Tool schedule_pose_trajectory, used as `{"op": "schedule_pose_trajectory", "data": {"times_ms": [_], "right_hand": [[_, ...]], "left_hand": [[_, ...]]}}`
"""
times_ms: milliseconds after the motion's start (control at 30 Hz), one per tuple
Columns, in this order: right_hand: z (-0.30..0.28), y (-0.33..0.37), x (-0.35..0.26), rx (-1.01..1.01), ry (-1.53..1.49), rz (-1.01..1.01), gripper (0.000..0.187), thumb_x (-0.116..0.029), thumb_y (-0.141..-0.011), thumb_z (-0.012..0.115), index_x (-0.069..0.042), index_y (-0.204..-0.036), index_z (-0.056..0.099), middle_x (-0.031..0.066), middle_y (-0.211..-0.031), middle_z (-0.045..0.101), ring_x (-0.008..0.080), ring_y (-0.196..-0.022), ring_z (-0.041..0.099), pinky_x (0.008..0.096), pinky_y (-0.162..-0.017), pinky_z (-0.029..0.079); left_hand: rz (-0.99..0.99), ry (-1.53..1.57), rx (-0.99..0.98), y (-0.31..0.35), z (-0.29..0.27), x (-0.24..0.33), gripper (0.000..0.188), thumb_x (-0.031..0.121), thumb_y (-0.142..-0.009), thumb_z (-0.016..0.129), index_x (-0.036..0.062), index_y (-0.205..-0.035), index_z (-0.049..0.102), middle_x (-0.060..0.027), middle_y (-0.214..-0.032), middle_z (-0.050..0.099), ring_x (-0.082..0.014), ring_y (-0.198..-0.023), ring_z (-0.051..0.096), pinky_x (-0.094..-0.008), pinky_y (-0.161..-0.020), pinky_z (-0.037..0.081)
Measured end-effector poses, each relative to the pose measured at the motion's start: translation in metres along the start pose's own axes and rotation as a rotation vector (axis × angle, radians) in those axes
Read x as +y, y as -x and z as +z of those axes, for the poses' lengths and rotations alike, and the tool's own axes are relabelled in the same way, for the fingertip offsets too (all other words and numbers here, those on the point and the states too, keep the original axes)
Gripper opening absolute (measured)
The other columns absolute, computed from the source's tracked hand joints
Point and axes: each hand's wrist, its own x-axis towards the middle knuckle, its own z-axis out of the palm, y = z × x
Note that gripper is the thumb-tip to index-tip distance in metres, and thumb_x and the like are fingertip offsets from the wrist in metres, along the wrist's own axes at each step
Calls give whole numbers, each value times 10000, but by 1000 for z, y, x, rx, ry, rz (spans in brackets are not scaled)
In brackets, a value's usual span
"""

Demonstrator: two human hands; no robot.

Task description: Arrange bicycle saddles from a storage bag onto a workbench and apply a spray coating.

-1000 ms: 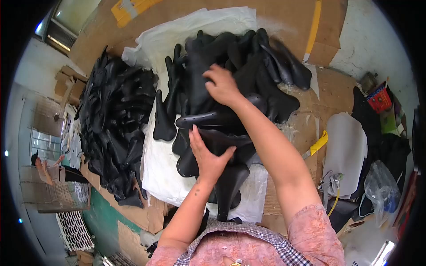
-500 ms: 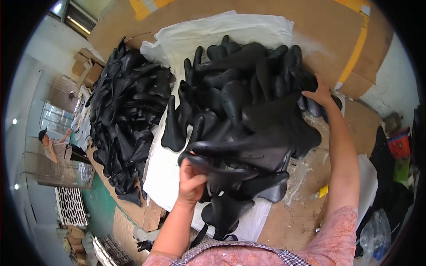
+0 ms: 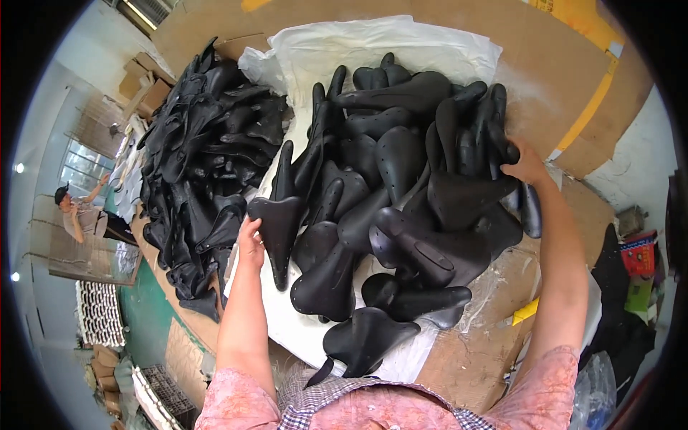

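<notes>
Black saddle (image 3: 278,229), held by left hand (image 3: 251,245), right hand (image 3: 528,166) at heap (image 3: 399,158), grip unclear

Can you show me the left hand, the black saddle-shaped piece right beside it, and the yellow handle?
Left hand (image 3: 250,243), head view: middle of the hand.
Black saddle-shaped piece (image 3: 278,221), head view: its wide part.
Yellow handle (image 3: 526,311), head view: its middle.

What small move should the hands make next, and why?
Perhaps ease the left hand rightward, nudging the black saddle-shaped piece inward: the hand is at that piece's left edge, on the heap's outer side, while the right hand is at the opposite side.
</notes>
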Motion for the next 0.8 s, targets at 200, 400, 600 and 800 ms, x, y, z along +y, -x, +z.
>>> {"op": "schedule_pose_trajectory", "data": {"times_ms": [200, 400, 600, 800], "right_hand": [[-42, 58, -18, 476, 185, 258, 631, -318, -628, 720, -32, -1162, 542, 175, -927, 641, 296, -890, 623, 354, -811, 468], [-146, 156, -156, 1048, -21, 80, 434, -168, -797, 693, -26, -1176, 537, 60, -1037, 621, 141, -862, 581, 276, -792, 468], [-91, 153, -319, 1056, -58, 131, 425, -109, -791, 688, 9, -1167, 531, 68, -1076, 613, 110, -923, 547, 239, -848, 428], [-62, 151, -402, 1073, -373, 104, 401, -127, -783, 671, 9, -1139, 546, 74, -1053, 621, 102, -883, 553, 227, -829, 421]], "left_hand": [[622, -783, 372, -59, 35, 17, 519, 212, -662, 698, 8, -1121, 568, -188, -1068, 601, -321, -999, 569, -370, -903, 430], [799, -698, -347, -83, 139, 40, 610, -69, -626, 484, 71, -1219, 523, -157, -1152, 574, -296, -1039, 554, -347, -893, 439], [1180, -1287, -683, -117, 172, 65, 614, -92, -626, 530, 172, -1181, 522, -102, -1351, 416, -363, -1142, 448, -422, -918, 427], [1507, -1112, -1035, -105, 192, 148, 139, -48, -634, 581, 35, -745, 575, -131, -1212, 538, -347, -1091, 495, -406, -901, 431]]}}
